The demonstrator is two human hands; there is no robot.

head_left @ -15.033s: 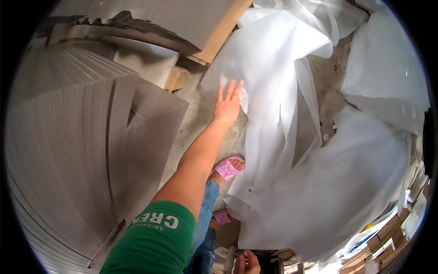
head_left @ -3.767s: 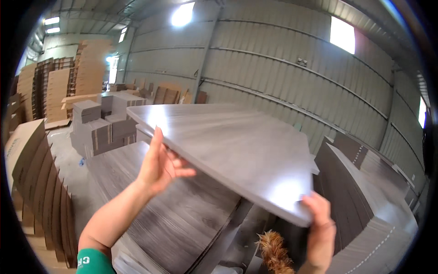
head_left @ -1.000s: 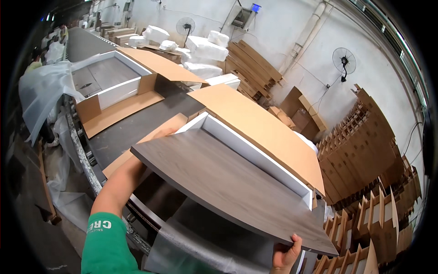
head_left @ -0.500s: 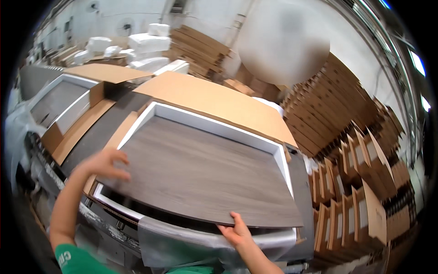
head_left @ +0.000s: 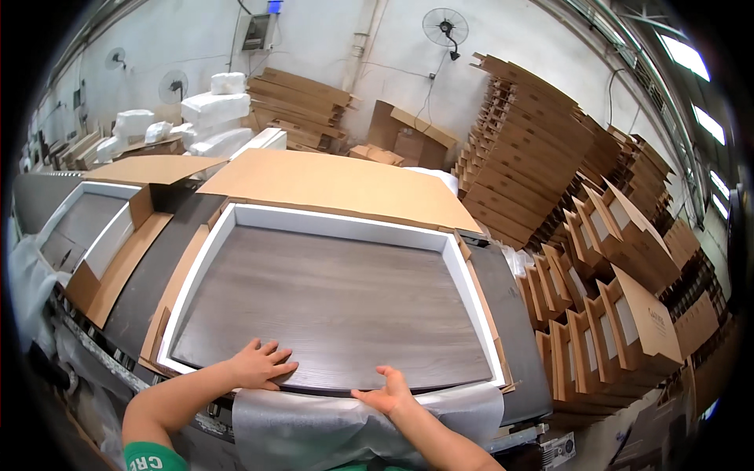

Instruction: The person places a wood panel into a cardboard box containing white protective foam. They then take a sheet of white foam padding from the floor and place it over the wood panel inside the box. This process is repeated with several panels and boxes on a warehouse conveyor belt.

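Lying flat now, panel (head_left: 330,310) (previously tilted)

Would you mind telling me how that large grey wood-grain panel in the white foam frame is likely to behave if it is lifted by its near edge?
The large grey wood-grain panel looks flat and straight-edged, so probably stiff, not floppy. Its broad span suggests it is fairly heavy and awkward; the left hand and right hand both rest on the near edge. The smooth face may be slippery, and the white foam frame hints at damage-prone edges.
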